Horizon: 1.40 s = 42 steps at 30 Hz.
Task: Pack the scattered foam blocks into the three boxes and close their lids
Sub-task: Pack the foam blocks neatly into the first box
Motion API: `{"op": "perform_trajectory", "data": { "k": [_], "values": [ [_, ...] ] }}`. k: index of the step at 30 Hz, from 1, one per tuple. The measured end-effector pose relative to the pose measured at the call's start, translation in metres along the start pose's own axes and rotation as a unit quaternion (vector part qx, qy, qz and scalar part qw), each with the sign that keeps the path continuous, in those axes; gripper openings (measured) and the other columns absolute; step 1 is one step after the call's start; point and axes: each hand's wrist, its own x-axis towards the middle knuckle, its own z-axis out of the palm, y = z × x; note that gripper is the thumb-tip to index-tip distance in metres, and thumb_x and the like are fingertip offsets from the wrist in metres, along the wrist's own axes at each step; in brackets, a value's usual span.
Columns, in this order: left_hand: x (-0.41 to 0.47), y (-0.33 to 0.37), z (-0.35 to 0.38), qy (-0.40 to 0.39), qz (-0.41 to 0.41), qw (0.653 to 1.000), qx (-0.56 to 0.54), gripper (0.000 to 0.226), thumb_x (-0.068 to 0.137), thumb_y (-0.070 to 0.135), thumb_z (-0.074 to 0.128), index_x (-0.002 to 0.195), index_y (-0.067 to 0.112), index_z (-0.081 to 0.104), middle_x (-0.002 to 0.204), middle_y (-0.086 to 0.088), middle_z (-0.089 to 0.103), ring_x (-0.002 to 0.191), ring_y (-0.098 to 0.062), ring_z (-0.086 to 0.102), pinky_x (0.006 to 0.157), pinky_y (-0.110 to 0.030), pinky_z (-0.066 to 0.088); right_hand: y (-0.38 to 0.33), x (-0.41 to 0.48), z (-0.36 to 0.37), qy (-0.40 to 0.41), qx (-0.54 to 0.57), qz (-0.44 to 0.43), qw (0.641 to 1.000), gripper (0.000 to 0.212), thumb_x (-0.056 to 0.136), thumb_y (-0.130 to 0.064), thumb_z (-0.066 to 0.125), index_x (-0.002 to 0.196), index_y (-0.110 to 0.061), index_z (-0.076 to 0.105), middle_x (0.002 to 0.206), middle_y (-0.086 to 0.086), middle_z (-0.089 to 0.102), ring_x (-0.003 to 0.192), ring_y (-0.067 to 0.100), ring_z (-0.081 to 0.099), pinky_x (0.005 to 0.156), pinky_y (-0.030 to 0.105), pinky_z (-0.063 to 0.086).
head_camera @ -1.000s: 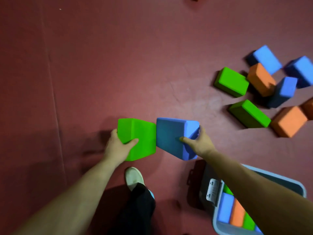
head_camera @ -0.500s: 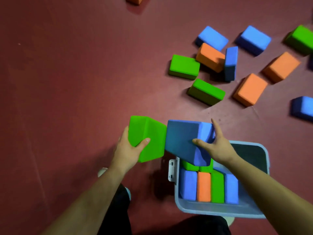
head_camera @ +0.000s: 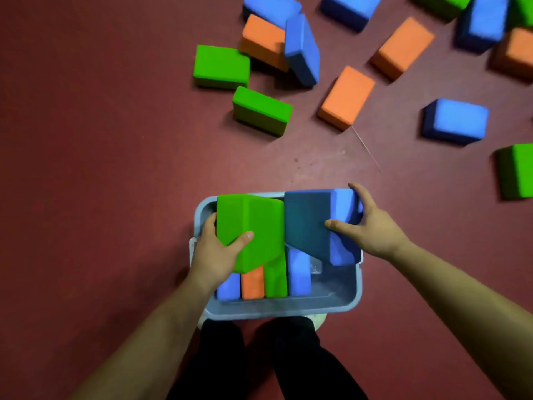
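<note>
Both hands now hold their blocks directly over the open box, where half a second ago the green one hung out to its left and only the blue one overlapped its edge. The left hand (head_camera: 213,255) grips a bright green rectangular foam block (head_camera: 253,226), thumb curled over the near face and fingers wrapped round the far left side. The right hand (head_camera: 372,229) clasps a blue rectangular foam block (head_camera: 308,223), thumb pressed on its shaded broad face and fingers spread round the lighter end. These two blocks touch side by side between the hands, both tilted, with matte, smooth faces and softly rounded edges.

Beneath the hands sits the pale grey-blue plastic box (head_camera: 288,311), rectangular with rounded corners and a glossy rim, its lid not on. Below the held blocks a row of foam blocks stands on end inside it: a blue packed block (head_camera: 227,290) nearest the left hand, then an orange packed block (head_camera: 253,284), a green packed block (head_camera: 276,280) and a second blue packed block (head_camera: 299,275). Bare box floor shows under the right hand.

Beyond the hands, on the dull dark red floor (head_camera: 101,140), loose blocks lie scattered: two green loose blocks (head_camera: 220,66) (head_camera: 261,109) ahead of the left hand, an orange loose block (head_camera: 346,96) and a blue loose block (head_camera: 455,121) ahead of the right, and a blue tilted block (head_camera: 302,50) leaning against an orange far block (head_camera: 264,39). Black trouser legs (head_camera: 219,359) stand just behind the box, nearer than the hands.
</note>
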Motion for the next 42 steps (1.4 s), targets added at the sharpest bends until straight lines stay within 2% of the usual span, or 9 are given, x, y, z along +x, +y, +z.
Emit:
{"op": "perform_trajectory", "data": {
  "k": [2, 6, 9, 14, 18, 22, 28, 32, 42],
  "values": [
    [0.004, -0.001, 0.025, -0.014, 0.007, 1.0, 0.006, 0.062, 0.076, 0.028, 0.084, 0.129, 0.022, 0.052, 0.109, 0.012, 0.071, 0.096, 0.001, 0.068, 0.087, -0.021, 0.054, 0.023, 0.003, 0.001, 0.01, -0.006, 0.007, 1.0, 0.095, 0.074, -0.053, 0.077, 0.149, -0.04, 0.02, 0.122, 0.011, 0.058, 0.101, 0.034, 0.061, 0.083, 0.038, 0.05],
    [0.007, -0.009, 0.063, -0.013, 0.004, 1.0, 0.02, 0.077, 0.071, 0.044, 0.084, 0.135, 0.022, 0.047, 0.117, 0.01, 0.068, 0.105, -0.007, 0.066, 0.097, -0.035, 0.052, 0.05, 0.006, 0.01, 0.027, -0.002, 0.018, 0.999, 0.094, 0.076, -0.052, 0.077, 0.149, -0.036, 0.021, 0.108, 0.004, 0.052, 0.093, 0.032, 0.058, 0.077, 0.037, 0.048],
    [0.005, -0.013, 0.085, 0.015, -0.003, 0.999, 0.043, 0.098, 0.065, 0.059, 0.08, 0.145, 0.021, 0.036, 0.133, 0.003, 0.06, 0.119, -0.015, 0.059, 0.104, -0.04, 0.047, 0.06, 0.012, 0.025, 0.039, -0.007, 0.026, 0.999, 0.093, 0.075, -0.052, 0.077, 0.149, -0.035, 0.022, 0.112, 0.01, 0.06, 0.098, 0.036, 0.062, 0.078, 0.037, 0.05],
    [0.011, -0.026, 0.107, 0.052, -0.021, 0.996, 0.068, 0.1, 0.077, 0.048, 0.079, 0.153, 0.018, 0.022, 0.156, -0.004, 0.035, 0.142, -0.023, 0.035, 0.115, -0.036, 0.032, 0.063, 0.03, 0.053, 0.046, -0.043, 0.002, 0.998, 0.094, 0.074, -0.055, 0.074, 0.149, -0.035, 0.019, 0.115, 0.015, 0.065, 0.098, 0.041, 0.063, 0.08, 0.044, 0.054],
    [0.021, -0.034, 0.122, 0.075, -0.013, 0.993, 0.087, 0.099, 0.079, 0.044, 0.079, 0.154, 0.015, 0.022, 0.154, -0.006, 0.038, 0.14, -0.023, 0.037, 0.109, -0.029, 0.031, 0.059, 0.05, 0.065, 0.053, -0.045, -0.003, 0.998, 0.095, 0.076, -0.053, 0.073, 0.151, -0.031, 0.018, 0.119, 0.012, 0.064, 0.106, 0.04, 0.061, 0.086, 0.046, 0.051],
    [0.034, -0.039, 0.139, 0.091, -0.022, 0.989, 0.113, 0.098, 0.078, 0.045, 0.078, 0.153, 0.015, 0.023, 0.152, -0.008, 0.04, 0.137, -0.027, 0.04, 0.106, -0.034, 0.036, 0.056, 0.074, 0.08, 0.031, -0.054, -0.006, 0.998, 0.1, 0.077, -0.054, 0.073, 0.154, -0.027, 0.015, 0.13, 0.012, 0.06, 0.115, 0.038, 0.058, 0.09, 0.044, 0.05],
    [0.062, -0.051, 0.166, 0.102, -0.044, 0.981, 0.162, 0.097, 0.078, 0.048, 0.077, 0.15, 0.012, 0.023, 0.145, -0.015, 0.045, 0.128, -0.033, 0.048, 0.098, -0.04, 0.042, 0.064, 0.104, 0.11, 0.002, -0.087, -0.006, 0.996, 0.103, 0.078, -0.055, 0.072, 0.155, -0.025, 0.01, 0.119, 0.017, 0.065, 0.109, 0.04, 0.06, 0.083, 0.043, 0.051],
    [0.079, -0.064, 0.178, 0.078, -0.055, 0.98, 0.176, 0.096, 0.081, 0.042, 0.076, 0.151, 0.007, 0.02, 0.144, -0.02, 0.044, 0.13, -0.036, 0.046, 0.101, -0.038, 0.039, 0.079, 0.123, 0.124, -0.013, -0.091, 0.004, 0.996, 0.102, 0.079, -0.053, 0.072, 0.154, -0.026, 0.01, 0.118, 0.016, 0.064, 0.106, 0.04, 0.061, 0.078, 0.041, 0.049],
    [0.118, -0.1, 0.202, 0.111, -0.089, 0.967, 0.213, 0.1, 0.073, 0.05, 0.081, 0.147, 0.01, 0.028, 0.146, -0.014, 0.043, 0.132, -0.034, 0.044, 0.102, -0.041, 0.039, 0.104, 0.17, 0.161, -0.046, -0.067, 0.013, 0.997, 0.107, 0.081, -0.053, 0.07, 0.156, -0.024, 0.0, 0.133, 0.021, 0.055, 0.114, 0.041, 0.057, 0.092, 0.045, 0.049]
  ]
}}
